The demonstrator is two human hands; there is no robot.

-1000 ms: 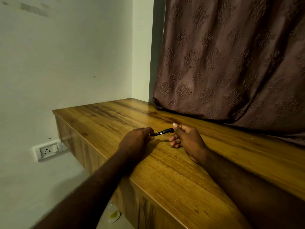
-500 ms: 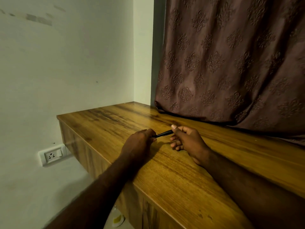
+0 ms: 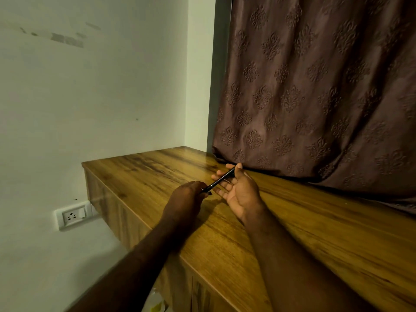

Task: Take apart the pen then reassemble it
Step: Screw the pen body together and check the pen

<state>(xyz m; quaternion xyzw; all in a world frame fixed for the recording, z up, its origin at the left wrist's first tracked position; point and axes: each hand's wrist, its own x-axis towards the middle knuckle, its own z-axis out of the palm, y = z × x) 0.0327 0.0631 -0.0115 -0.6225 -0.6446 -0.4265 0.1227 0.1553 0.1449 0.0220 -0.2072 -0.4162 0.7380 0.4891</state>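
Observation:
A slim black pen (image 3: pixel 219 180) is held slanted above the wooden counter (image 3: pixel 292 221), its upper end to the right. My left hand (image 3: pixel 188 197) is closed around its lower left end, back of the hand facing me. My right hand (image 3: pixel 239 190) is turned palm up, thumb and fingertips pinching the pen's upper end while the other fingers spread beneath it. The pen's tip is hidden inside my left fingers. I cannot tell whether the pen is in one piece.
A brown patterned curtain (image 3: pixel 315 97) hangs down onto the counter's back edge right behind my hands. A white wall socket (image 3: pixel 73 216) sits low on the left wall. The counter's front edge drops off to the left, with something pale on the floor (image 3: pixel 157 305) below.
My right hand has rolled palm up and opened its fingers, lifting the pen's right end higher. The pen now slants more steeply. My left hand keeps its grip.

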